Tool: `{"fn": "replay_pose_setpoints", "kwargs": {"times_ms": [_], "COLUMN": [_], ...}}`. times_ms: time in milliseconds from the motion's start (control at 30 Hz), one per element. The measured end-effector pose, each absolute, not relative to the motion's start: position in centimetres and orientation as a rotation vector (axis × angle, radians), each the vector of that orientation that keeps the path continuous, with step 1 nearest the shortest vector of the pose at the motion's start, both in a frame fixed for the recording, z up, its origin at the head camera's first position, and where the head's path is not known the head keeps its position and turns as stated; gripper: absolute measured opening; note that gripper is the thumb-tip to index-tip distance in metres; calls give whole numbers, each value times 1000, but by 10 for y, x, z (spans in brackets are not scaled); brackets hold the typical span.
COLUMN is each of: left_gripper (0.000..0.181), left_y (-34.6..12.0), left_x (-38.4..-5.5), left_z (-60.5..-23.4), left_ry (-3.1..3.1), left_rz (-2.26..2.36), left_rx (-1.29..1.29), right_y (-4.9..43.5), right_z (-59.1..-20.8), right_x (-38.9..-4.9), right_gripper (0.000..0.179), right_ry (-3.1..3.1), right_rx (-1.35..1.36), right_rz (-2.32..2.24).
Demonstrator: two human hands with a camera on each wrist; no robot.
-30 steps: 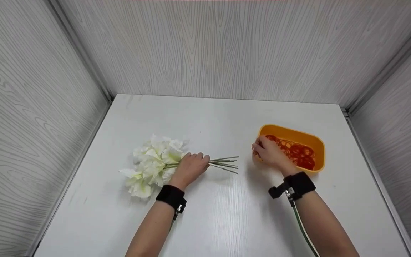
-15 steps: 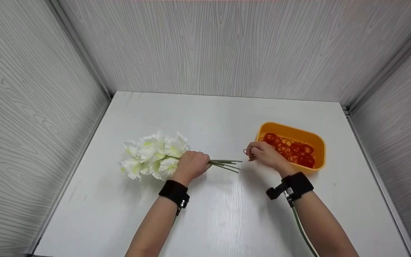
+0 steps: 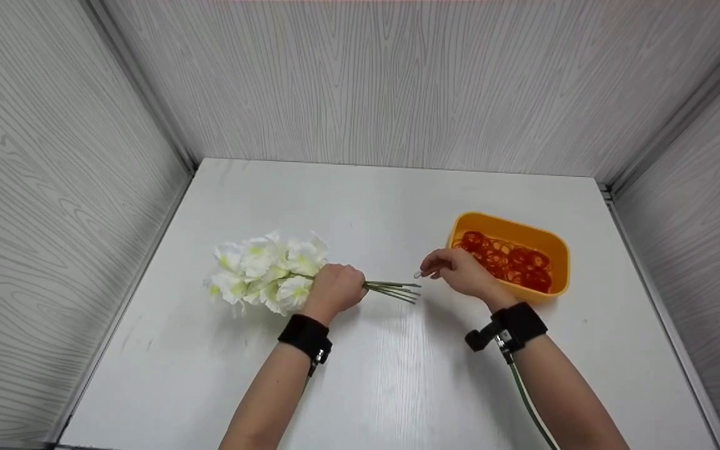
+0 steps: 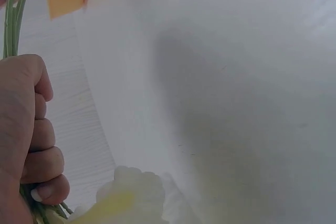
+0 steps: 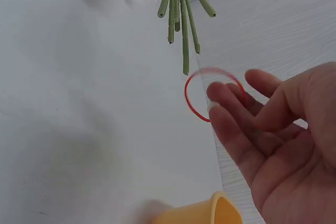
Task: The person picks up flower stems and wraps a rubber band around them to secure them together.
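Observation:
My left hand grips a bunch of white artificial flowers by the stems, fingers curled round them. The blooms point left, and the green stem ends stick out to the right, slightly fanned. My right hand is just right of the stem ends, apart from them. In the right wrist view its fingers hold a thin red rubber band, which hangs as a round loop past the fingertips. Part of the loop passes behind the fingers. The left wrist view shows the fist round the stems.
An orange plastic box with many red rubber bands stands on the white table, behind and right of my right hand. Grey wood-grain panels enclose the table at the back and both sides.
My right hand has come out of the box and moved left to the stem ends with the rubber band. My left hand has turned the bunch slightly; its fingers now wrap round the stems.

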State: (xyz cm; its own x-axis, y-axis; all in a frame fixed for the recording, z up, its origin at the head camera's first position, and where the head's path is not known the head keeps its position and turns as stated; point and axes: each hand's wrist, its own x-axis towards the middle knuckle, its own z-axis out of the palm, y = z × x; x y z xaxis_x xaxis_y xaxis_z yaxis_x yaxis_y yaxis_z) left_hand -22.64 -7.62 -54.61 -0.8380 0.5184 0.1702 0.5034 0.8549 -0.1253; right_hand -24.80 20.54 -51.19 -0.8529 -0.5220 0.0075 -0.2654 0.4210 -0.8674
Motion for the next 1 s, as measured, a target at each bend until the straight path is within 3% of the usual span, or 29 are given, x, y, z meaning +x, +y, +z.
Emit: {"fn": "replay_pose_setpoints", "kwargs": {"times_ms": [133,400,667,1000], "left_gripper": [41,43,43,41], "left_y": [-78,-77,-74,-68], "left_x": [-226,-227,-227,-226], "left_z": [-548,-548,-543,-542], "left_ry": [-2806,-2781,-2790,-2836], "left_rz": [96,95,66,63], "left_rx": [-793,-797,-748,-727], "right_y": [202,198,199,191], "right_z": [-509,-511,-516,-515], "right_x": [-247,-247,-246,-243], "right_gripper": [29,3,11,17], "right_ry": [2549,2881,2749,2642], "right_rx": [-790,-863,-583,-634], "right_rz": [-1332,-1091,-1124,-1073]}}
